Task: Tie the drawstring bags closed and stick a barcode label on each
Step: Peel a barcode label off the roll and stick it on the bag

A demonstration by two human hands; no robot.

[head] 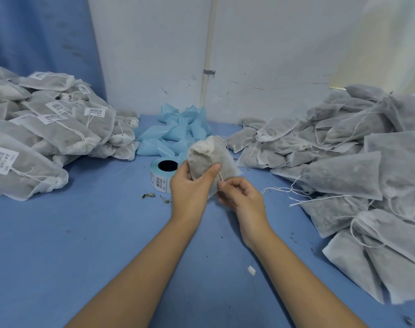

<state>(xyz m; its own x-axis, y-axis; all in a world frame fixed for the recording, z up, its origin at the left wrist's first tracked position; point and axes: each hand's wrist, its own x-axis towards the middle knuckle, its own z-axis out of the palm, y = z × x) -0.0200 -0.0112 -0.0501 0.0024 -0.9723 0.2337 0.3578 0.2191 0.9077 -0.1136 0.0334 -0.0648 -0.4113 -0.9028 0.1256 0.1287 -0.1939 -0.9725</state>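
Note:
A small white mesh drawstring bag (213,157) with dark filling is held above the blue table, its gathered mouth pointing up and away. My left hand (190,185) grips the bag's body, thumb pressed on its front. My right hand (239,195) pinches the bag's white drawstring (220,176) just beside that thumb. Behind my left hand stands a roll of barcode labels (162,174), with its loose end partly hidden by the hand.
A heap of tied, labelled bags (48,129) fills the left side. Several unlabelled bags (343,166) with loose strings are piled on the right. Crumpled blue backing strips (178,131) lie at the back by the white wall. Scraps (154,196) litter the blue table (83,245).

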